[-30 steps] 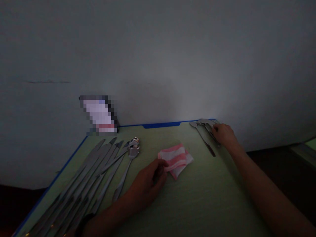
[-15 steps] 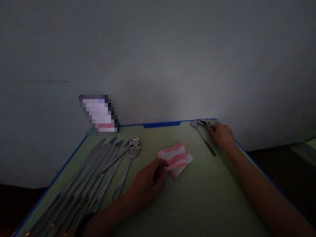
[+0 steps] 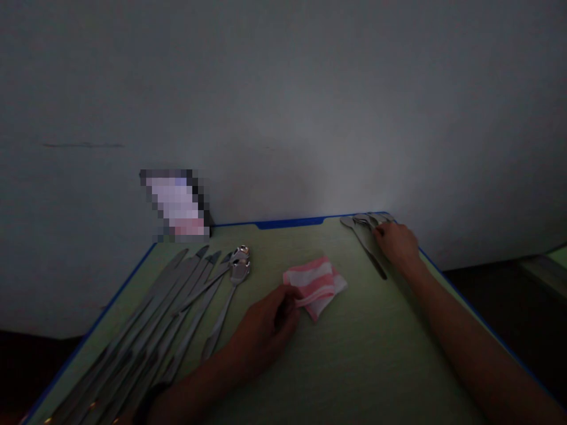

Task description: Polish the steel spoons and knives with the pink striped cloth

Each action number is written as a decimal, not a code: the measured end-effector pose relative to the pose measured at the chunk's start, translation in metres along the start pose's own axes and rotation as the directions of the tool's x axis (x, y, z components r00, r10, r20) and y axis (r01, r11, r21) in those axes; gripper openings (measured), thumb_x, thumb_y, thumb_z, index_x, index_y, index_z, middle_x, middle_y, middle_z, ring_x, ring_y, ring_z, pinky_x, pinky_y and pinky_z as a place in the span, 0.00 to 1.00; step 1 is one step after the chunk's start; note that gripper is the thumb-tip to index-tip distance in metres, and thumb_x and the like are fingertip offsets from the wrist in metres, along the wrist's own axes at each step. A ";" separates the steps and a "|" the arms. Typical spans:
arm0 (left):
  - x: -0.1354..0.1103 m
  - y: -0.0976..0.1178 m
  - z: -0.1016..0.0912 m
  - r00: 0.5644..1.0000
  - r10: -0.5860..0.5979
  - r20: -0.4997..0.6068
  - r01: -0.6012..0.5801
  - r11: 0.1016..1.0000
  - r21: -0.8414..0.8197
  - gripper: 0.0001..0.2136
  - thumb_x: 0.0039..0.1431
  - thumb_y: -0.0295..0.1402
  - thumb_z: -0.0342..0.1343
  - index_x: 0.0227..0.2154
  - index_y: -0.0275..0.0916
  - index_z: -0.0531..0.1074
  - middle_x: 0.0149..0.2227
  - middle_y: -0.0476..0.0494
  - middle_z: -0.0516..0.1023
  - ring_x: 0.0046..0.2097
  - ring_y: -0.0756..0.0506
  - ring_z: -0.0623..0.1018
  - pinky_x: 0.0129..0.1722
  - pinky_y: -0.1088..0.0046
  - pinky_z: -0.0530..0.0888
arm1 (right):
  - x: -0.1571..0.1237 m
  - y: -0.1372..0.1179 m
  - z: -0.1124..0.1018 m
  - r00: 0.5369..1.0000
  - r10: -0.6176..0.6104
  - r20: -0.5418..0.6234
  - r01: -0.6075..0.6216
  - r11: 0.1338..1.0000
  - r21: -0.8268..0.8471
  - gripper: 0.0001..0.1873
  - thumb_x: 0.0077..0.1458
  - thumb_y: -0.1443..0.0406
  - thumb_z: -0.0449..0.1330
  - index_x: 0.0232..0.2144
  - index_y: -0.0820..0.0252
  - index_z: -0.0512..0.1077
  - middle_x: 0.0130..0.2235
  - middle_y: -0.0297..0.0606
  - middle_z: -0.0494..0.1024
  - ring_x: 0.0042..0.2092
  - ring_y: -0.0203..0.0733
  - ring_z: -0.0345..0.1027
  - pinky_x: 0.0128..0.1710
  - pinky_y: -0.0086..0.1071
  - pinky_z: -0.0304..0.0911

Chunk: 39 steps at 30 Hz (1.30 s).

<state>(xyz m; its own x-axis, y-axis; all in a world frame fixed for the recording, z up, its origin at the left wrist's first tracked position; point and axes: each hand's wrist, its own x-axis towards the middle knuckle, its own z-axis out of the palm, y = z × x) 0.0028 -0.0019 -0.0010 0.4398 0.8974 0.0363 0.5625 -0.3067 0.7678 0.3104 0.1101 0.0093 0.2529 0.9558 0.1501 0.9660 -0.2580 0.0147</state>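
Observation:
A folded pink-and-white striped cloth (image 3: 316,280) lies mid-table, its near left edge pinched in the fingers of my left hand (image 3: 268,321). At the far right corner, my right hand (image 3: 397,245) is closed over the handles of several metal spoons (image 3: 363,219), whose bowls show just beyond the fingers. It appears to grip one of them; the handles are hidden under the hand. Just left of that hand lies a separate spoon (image 3: 365,248), bowl toward the wall.
Several table knives (image 3: 155,295) lie in a slanting row on the left, with shiny spoons (image 3: 240,268) beside them. A blurred-out, phone-like device (image 3: 177,203) leans against the wall (image 3: 283,106). The pale green table (image 3: 354,366) has a blue rim.
My right hand has shifted slightly left among the spoons, and more of their bowls show. My left hand and the cloth have stayed put.

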 end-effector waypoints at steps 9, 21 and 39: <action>0.000 0.000 0.000 1.000 -0.008 0.012 0.008 1.000 0.004 0.09 0.60 0.33 0.45 0.42 0.40 0.65 0.27 0.52 0.68 0.27 0.50 0.67 0.27 0.75 0.63 | -0.003 -0.003 -0.006 0.999 0.051 0.006 -0.051 0.999 -0.007 0.21 0.56 0.54 0.46 0.42 0.54 0.74 0.39 0.49 0.76 0.40 0.56 0.71 0.34 0.43 0.64; 0.000 -0.001 0.000 1.000 -0.013 0.004 0.013 1.000 0.014 0.09 0.59 0.32 0.45 0.41 0.40 0.65 0.27 0.51 0.69 0.27 0.49 0.68 0.27 0.75 0.63 | -0.002 -0.003 -0.010 0.998 0.038 -0.040 -0.038 0.999 0.011 0.21 0.57 0.56 0.46 0.42 0.57 0.74 0.40 0.48 0.77 0.41 0.50 0.71 0.36 0.37 0.62; 0.000 -0.002 0.000 0.999 -0.012 0.032 0.012 1.000 0.026 0.09 0.60 0.32 0.45 0.41 0.40 0.64 0.28 0.51 0.69 0.28 0.49 0.68 0.28 0.75 0.63 | -0.013 -0.030 -0.004 0.993 -0.108 0.036 0.109 0.994 -0.029 0.24 0.60 0.60 0.42 0.36 0.65 0.75 0.38 0.53 0.77 0.42 0.51 0.71 0.40 0.38 0.62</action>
<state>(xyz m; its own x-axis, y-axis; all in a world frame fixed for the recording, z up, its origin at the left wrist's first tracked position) 0.0019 -0.0012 -0.0025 0.4551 0.8904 0.0061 0.5854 -0.3044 0.7514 0.2782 0.1053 0.0109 0.1484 0.9825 0.1123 0.9860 -0.1558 0.0601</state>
